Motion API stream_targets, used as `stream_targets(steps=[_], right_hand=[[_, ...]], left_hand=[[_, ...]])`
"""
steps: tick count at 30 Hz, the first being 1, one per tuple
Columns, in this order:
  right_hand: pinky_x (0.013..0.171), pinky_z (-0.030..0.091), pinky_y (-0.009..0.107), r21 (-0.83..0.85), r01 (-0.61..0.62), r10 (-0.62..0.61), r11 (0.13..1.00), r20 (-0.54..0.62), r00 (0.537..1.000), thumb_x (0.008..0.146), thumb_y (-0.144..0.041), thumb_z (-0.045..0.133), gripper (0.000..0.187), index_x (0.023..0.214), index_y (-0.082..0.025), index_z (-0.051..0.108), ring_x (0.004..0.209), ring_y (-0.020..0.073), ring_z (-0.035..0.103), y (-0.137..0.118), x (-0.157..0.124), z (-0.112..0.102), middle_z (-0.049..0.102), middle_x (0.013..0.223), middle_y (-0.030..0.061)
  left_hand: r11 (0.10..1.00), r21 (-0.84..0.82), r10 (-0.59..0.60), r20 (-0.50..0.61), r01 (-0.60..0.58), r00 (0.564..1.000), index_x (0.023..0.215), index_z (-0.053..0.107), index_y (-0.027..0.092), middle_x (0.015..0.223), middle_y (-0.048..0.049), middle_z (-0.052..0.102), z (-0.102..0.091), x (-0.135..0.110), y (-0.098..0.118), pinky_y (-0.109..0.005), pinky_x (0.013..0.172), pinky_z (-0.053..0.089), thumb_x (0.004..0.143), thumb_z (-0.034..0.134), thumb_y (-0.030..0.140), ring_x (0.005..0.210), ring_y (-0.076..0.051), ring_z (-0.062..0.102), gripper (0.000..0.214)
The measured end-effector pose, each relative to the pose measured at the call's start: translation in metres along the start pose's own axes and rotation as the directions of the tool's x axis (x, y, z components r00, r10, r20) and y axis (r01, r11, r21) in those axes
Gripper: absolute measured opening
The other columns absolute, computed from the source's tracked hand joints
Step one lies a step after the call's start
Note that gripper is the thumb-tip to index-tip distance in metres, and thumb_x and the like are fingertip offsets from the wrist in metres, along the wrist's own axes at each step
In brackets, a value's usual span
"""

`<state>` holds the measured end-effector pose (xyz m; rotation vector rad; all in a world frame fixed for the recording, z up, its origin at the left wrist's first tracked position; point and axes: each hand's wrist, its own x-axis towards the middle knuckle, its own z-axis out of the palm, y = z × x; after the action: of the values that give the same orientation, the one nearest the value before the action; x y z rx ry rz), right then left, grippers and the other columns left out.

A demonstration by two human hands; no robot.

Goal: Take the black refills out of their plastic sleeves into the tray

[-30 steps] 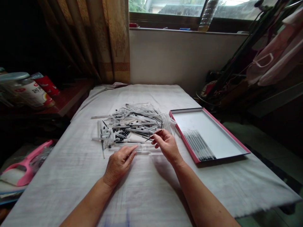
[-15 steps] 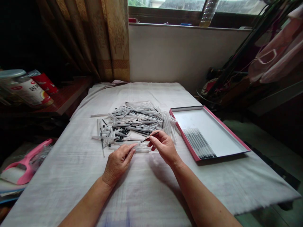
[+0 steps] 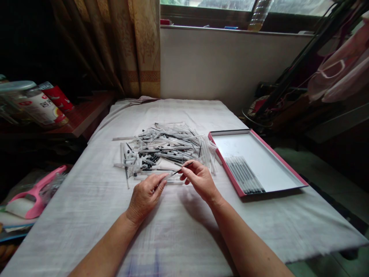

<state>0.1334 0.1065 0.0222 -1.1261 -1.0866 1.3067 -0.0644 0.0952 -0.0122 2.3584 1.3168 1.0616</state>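
My left hand pinches a clear pen barrel between thumb and fingers. From the other side, my right hand grips a thin black refill, its tip at the barrel's open end and seemingly partly inside. Both hands hover over the cloth just in front of a loose heap of pen parts: clear tubes, dark refills and small black plugs. To the right lies a shallow pink-edged box with several pens side by side in its near left part.
A white cloth covers the table. At the left are a plastic jar on a wooden cabinet and a pink-handled roller. A curtain and wall stand behind; a dark slanted pole is at the right.
The refill sits slightly further into the barrel, with the hands almost in the same place. The whole view has shifted a little, so things appear slightly further right.
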Motion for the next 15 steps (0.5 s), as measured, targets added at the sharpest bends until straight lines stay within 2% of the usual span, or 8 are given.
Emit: stream_targets(steps=[4, 9, 11, 13, 15], right_hand=[[0.043, 0.043, 0.019, -0.039, 0.015, -0.012, 0.999, 0.073, 0.997, 0.07, -0.037, 0.069, 0.022, 0.079, -0.019, 0.062, 0.052, 0.01, 0.057, 0.004, 0.0, 0.008, 0.066, 0.066, -0.001], [0.047, 0.045, 0.021, -0.031, 0.073, -0.068, 0.997, 0.135, 0.988, 0.073, -0.034, 0.067, 0.016, 0.078, -0.019, 0.062, 0.052, 0.0095, 0.053, 0.012, -0.001, 0.016, 0.062, 0.063, -0.0027], [0.047, 0.044, 0.02, -0.042, 0.084, -0.075, 0.996, 0.173, 0.982, 0.076, -0.034, 0.065, 0.017, 0.083, -0.019, 0.062, 0.052, 0.0097, 0.053, 0.014, -0.001, 0.018, 0.063, 0.065, -0.0025], [0.048, 0.044, 0.021, -0.093, 0.111, -0.09, 0.989, 0.204, 0.975, 0.078, -0.034, 0.063, 0.022, 0.095, -0.019, 0.064, 0.052, 0.0095, 0.053, 0.014, -0.001, 0.017, 0.064, 0.068, -0.0024], [0.051, 0.045, 0.021, -0.189, 0.172, -0.132, 0.967, 0.207, 0.969, 0.081, -0.033, 0.062, 0.029, 0.107, -0.019, 0.064, 0.055, 0.01, 0.054, 0.013, 0.001, 0.01, 0.066, 0.073, -0.0015]], left_hand=[[1.0, 0.017, 0.022, -0.023, -0.022, 0.999, 0.117, 0.067, 0.022, 0.106, -0.0058, 0.075, -0.004, 0.001, 0.002, -0.027, 0.083, 0.056, 0.096, 0.049, 0.029, 0.095, -0.019, 0.072, 0.028], [0.993, 0.083, 0.091, -0.021, -0.089, 0.996, 0.114, 0.067, 0.02, 0.097, -0.0063, 0.077, -0.007, 0.002, 0.001, -0.027, 0.074, 0.058, 0.098, 0.046, 0.034, 0.083, -0.019, 0.074, 0.03], [0.989, 0.11, 0.105, -0.035, -0.1, 0.994, 0.111, 0.066, 0.02, 0.096, -0.007, 0.077, -0.007, 0.002, 0.001, -0.028, 0.072, 0.058, 0.097, 0.045, 0.037, 0.081, -0.02, 0.074, 0.03], [0.996, 0.071, 0.061, -0.063, -0.056, 0.996, 0.109, 0.064, 0.02, 0.093, -0.0063, 0.076, -0.009, 0.003, 0.001, -0.028, 0.07, 0.057, 0.097, 0.045, 0.038, 0.077, -0.019, 0.073, 0.029], [0.997, -0.054, -0.056, -0.113, 0.05, 0.992, 0.107, 0.06, 0.02, 0.091, -0.005, 0.075, -0.012, 0.005, 0.002, -0.026, 0.066, 0.056, 0.098, 0.043, 0.037, 0.072, -0.016, 0.071, 0.025]])
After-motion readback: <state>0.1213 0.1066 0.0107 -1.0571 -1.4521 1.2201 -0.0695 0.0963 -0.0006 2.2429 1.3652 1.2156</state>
